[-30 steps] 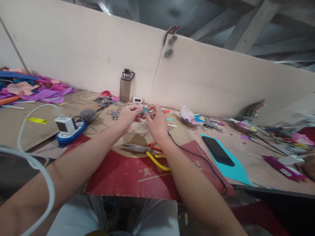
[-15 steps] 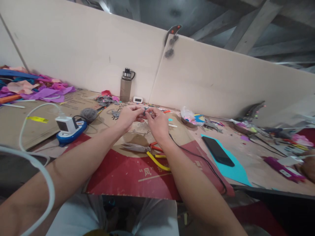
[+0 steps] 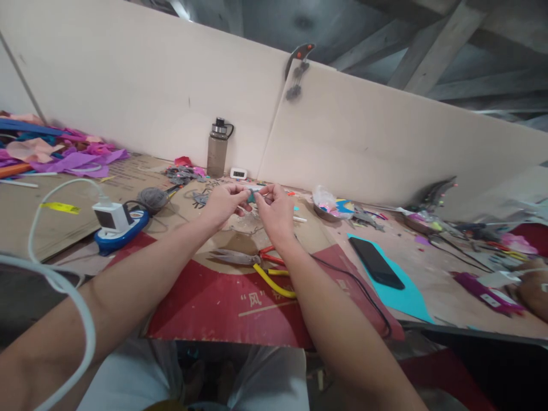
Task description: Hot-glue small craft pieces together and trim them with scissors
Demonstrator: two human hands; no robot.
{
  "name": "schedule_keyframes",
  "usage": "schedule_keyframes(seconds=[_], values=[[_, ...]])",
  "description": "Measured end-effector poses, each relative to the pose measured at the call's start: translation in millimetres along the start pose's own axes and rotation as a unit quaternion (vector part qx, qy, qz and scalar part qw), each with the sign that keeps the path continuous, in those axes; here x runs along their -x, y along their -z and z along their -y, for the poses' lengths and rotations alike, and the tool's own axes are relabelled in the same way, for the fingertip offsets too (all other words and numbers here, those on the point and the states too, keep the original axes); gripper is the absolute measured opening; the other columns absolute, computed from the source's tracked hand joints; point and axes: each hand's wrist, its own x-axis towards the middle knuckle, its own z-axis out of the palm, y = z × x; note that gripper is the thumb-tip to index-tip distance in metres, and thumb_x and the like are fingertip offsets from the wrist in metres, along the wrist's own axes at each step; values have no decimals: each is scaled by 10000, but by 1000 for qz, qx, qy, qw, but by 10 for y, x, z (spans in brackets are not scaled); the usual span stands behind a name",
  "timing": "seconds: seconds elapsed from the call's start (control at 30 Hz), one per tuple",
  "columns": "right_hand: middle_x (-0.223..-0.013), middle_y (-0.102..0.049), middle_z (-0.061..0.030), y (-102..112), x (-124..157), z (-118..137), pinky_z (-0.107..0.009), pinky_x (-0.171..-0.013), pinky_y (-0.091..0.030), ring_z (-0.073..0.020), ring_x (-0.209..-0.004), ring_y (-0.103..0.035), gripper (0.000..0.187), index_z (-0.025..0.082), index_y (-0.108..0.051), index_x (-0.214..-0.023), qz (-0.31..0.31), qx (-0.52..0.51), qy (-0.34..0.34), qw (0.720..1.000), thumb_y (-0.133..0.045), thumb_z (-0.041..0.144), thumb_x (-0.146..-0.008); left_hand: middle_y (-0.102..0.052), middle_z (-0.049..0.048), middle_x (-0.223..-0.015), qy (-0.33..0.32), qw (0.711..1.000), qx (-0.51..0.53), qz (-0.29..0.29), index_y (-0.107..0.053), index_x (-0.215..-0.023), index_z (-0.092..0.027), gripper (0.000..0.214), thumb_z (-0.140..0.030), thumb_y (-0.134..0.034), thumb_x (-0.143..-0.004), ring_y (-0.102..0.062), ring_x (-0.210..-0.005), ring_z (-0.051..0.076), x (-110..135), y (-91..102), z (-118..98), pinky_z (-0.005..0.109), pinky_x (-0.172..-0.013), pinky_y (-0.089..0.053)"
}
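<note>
Fingertips of my left hand (image 3: 226,202) pinch one side of a small teal and grey piece (image 3: 252,196). On its other side my right hand (image 3: 274,212) pinches it too, with the two hands nearly touching. The piece is too small and too covered by fingers for me to name it. Just below my hands, a pair of pliers (image 3: 235,257) with red and yellow handles lies on a red and tan cardboard sheet (image 3: 205,308). Grey cut-out shapes (image 3: 200,198) lie left of my left hand.
Behind stand a water bottle (image 3: 217,149) and a small white clock (image 3: 238,173). To the left are a ball of grey yarn (image 3: 153,198), a blue power strip (image 3: 122,233) with a charger, and coloured scraps (image 3: 72,154). On the right lie a phone (image 3: 377,262) and a bowl (image 3: 325,213); another person's hand (image 3: 533,288) is at the edge.
The teal part of the piece now shows between my fingertips, where it looked dark grey before. Both hands stay in nearly the same place, and the view has shifted slightly.
</note>
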Motion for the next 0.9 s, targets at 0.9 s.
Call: schedule_keyframes(seconds=[0.9], values=[[-539, -407, 69, -65, -77, -126, -221, -520, -281, -86, -515, -353, 211, 177, -572, -756, 94, -87, -66, 990, -520, 381, -741, -679, 62, -727, -43, 987, -153, 0, -631, -739, -146, 132, -274, -599, -734, -632, -608, 129, -162, 283, 24, 155, -355, -307]])
